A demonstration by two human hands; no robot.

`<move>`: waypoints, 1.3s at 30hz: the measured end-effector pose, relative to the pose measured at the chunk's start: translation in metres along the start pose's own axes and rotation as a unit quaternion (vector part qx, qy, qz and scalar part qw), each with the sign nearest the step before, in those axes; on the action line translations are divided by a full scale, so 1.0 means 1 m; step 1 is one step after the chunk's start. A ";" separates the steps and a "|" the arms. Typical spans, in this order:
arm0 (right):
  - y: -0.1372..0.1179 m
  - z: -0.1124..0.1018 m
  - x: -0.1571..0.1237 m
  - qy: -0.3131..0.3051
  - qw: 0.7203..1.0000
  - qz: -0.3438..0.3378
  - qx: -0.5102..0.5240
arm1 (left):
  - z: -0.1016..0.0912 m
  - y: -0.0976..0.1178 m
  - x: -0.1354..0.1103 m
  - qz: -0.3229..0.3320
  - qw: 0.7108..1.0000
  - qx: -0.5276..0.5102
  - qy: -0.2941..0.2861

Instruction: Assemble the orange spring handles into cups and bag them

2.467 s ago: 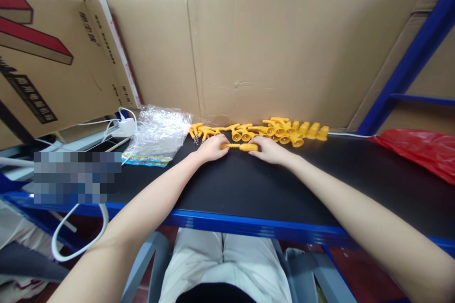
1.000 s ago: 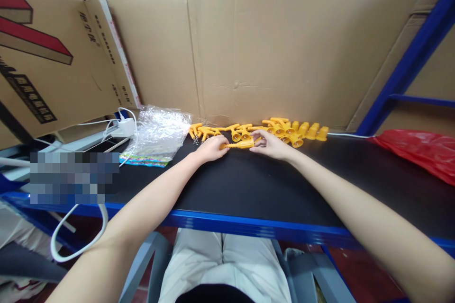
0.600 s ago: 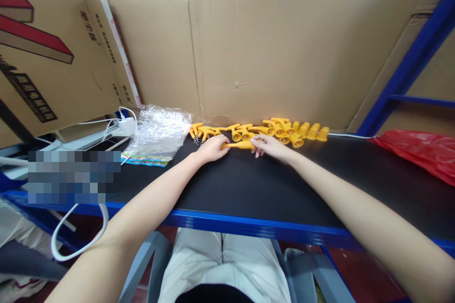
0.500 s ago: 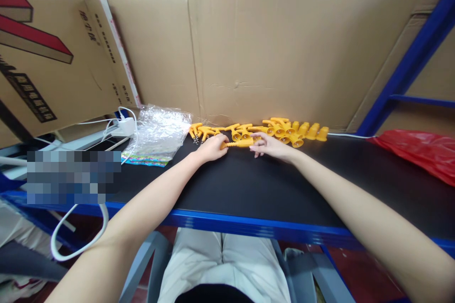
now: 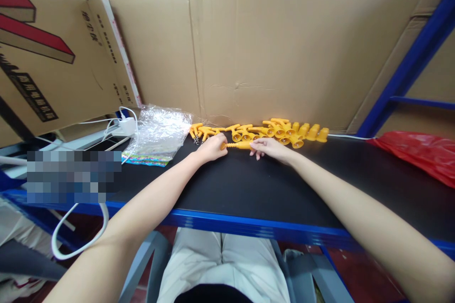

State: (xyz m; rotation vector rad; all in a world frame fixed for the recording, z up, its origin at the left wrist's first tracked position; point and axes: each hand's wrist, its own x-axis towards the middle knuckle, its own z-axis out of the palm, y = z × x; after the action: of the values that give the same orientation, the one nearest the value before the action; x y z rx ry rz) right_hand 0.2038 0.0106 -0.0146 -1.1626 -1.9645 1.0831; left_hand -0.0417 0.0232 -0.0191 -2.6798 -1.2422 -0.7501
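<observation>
The desk (image 5: 270,189) has a black top and a blue front edge (image 5: 249,224). On it lies a clear plastic bag (image 5: 159,128), a colourful strip (image 5: 145,160) along its near side. Just right of the bag are yellow forked pieces (image 5: 205,131) with metal ends; farther right of it, yellow flared pieces (image 5: 296,143), then yellow cups (image 5: 313,132), a white cable (image 5: 350,136) and, well apart from it, a red plastic bag (image 5: 419,151).

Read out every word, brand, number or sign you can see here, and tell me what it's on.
"商用电脑机箱": on the dark label of the cardboard box at left.
Vertical characters near that box's right edge: too blurred to read surely.
Other printed lines there: too small or blurred.
Held yellow piece: no readable text.
</observation>
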 end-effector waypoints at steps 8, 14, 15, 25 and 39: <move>0.004 -0.002 -0.001 -0.011 1.000 -0.015 0.016 | 0.002 0.000 0.000 -0.003 1.000 0.004 0.002; 0.000 -0.002 -0.003 -0.013 1.000 -0.023 0.000 | 0.001 0.002 -0.002 0.000 1.000 0.006 0.003; 0.000 -0.002 -0.002 -0.014 1.000 -0.027 -0.005 | 0.001 0.002 -0.002 0.000 1.000 0.006 0.003; 0.000 0.000 0.001 -0.010 0.999 -0.029 -0.036 | 0.001 0.003 -0.001 0.007 1.000 0.003 0.010; 0.001 0.004 0.000 0.022 0.999 -0.042 0.011 | -0.003 0.006 -0.003 0.001 1.000 0.004 0.016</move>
State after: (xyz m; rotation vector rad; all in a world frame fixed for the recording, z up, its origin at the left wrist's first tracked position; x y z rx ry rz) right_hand 0.2011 0.0097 -0.0169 -1.0746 -1.9447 1.0251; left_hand -0.0398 0.0161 -0.0173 -2.6508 -1.2332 -0.7836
